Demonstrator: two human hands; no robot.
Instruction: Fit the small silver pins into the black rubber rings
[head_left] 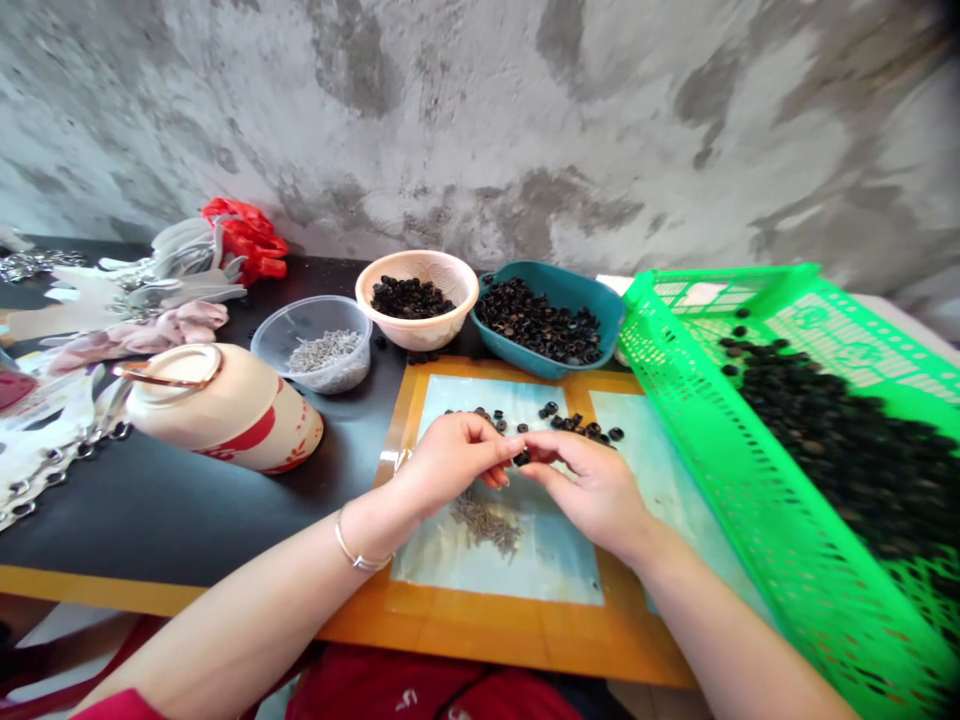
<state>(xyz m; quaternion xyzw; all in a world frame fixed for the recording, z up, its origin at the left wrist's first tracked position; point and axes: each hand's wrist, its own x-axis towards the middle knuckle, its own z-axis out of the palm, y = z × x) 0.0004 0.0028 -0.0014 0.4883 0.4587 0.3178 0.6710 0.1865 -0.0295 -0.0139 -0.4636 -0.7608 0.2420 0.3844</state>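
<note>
My left hand (pixel 454 462) and my right hand (pixel 592 490) meet above a board (pixel 495 590) with an orange border and a pale blue surface. A small black ring (pixel 521 458) sits at the right hand's fingertips, just beside the left fingertips. The left hand's fingers are pinched together, and anything thin between them is too small to tell. Several loose black rings (pixel 574 424) lie on the board beyond my hands. A small heap of thin grey metal pins (pixel 486 522) lies on the board below them.
A peach bowl (pixel 416 298), a teal basket (pixel 547 320) and a green plastic crate (pixel 787 480) hold black rings. A clear tub (pixel 311 345) holds grey pins. A cream jar (pixel 225 410) lies on its side on the black table (pixel 150 510), with metal-studded pale strips (pixel 45 460) at left.
</note>
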